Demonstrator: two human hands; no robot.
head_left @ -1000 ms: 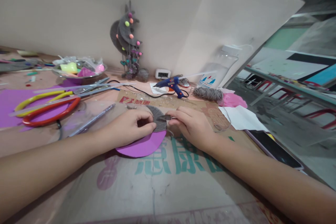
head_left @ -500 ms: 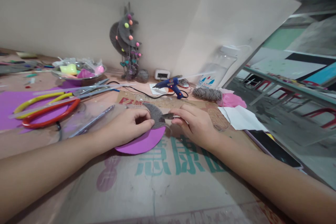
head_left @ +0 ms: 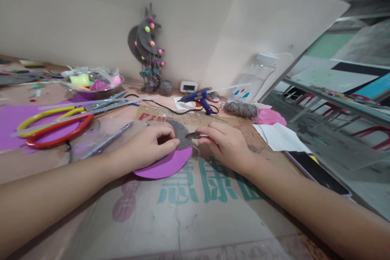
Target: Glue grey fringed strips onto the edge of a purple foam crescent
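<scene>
Printed cardboard (head_left: 213, 227) covers the near part of a pinkish desk (head_left: 27, 99), backed by a pale wall (head_left: 91, 16). Over it, the left hand (head_left: 152, 146) has its grip closed around the left side of a grey crescent (head_left: 182, 133), with a purple piece (head_left: 169, 164) showing its curved edge on the person's side. The right hand (head_left: 225, 146) clasps a small dark tool (head_left: 192, 135) between thumb and fingers, its tip at the crescent's right edge; I cannot tell what the tool is. Left of the hands lie a pen (head_left: 111, 137) and red and yellow looped handles (head_left: 83, 127). Beyond the hands rests a blue glue gun (head_left: 195, 96), near a white digital clock (head_left: 189, 86). Farther out are a metal bowl (head_left: 100, 91), a moon-shaped ornament (head_left: 149, 46), grey yarn (head_left: 240, 109), a pink bag (head_left: 271, 116) and a clear bottle (head_left: 254, 75).
</scene>
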